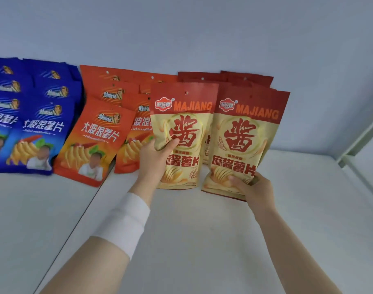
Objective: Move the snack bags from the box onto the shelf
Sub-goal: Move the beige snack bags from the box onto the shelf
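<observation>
Two cream-and-red MAJIANG snack bags stand upright at the back of the white shelf (202, 230). My left hand (155, 160) grips the left MAJIANG bag (182, 132) by its left edge, thumb on the front. My right hand (252, 188) holds the right MAJIANG bag (242, 143) at its bottom right corner. More dark-red bags (245, 79) stand behind these two. The box is out of view.
Orange snack bags (96, 141) stand in rows left of the MAJIANG bags, and blue snack bags (39, 124) stand further left. A seam (81, 217) divides two shelf boards. A metal shelf post (359, 141) rises at the right. The pale back wall (202, 39) lies behind.
</observation>
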A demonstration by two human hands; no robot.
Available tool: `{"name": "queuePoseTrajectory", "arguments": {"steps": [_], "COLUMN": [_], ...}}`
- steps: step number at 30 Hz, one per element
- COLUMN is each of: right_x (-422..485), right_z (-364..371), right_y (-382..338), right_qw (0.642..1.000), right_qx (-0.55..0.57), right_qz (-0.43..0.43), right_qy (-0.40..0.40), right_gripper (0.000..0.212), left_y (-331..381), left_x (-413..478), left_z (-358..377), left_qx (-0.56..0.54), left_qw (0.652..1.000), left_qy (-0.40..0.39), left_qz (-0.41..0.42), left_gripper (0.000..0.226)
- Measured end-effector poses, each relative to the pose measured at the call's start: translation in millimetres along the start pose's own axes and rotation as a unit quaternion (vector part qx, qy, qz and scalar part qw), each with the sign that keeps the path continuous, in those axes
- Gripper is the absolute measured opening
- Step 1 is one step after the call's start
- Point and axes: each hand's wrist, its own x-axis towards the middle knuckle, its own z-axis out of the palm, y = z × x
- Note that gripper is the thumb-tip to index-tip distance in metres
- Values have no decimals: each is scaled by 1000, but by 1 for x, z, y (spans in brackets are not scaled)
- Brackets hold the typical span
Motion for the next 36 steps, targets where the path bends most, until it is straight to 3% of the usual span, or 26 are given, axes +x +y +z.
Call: {"name": "queuePoseTrajectory", "arguments": {"steps": [7,11,16,24,32,36], "right_x": [77,100,106,96,80,64], "right_z": [-2,0,2,14,23,26], "right_y": [13,18,20,26,18,11], "right_qw": [1000,999,998,996,985,944], "right_qx": [14,11,-42,-76,-132,-247], "right_qz": [9,10,-13,-13,-59,-127], "right_qy": [-20,-47,-34,37,90,179], "right_gripper": [23,26,41,75,87,85], "left_y": [-20,-34,-38,-47,-52,-38], "left_x": [55,81,89,81,81,76], "left_z": [45,56,69,75,72,64], "left_qx": [-18,31,77,122,298,363], "left_qw": [998,998,995,985,927,890], "left_qy": [25,50,64,90,82,55], "left_qz": [-48,-37,-2,85,214,271], "left_gripper": [19,24,58,78,60,53]}}
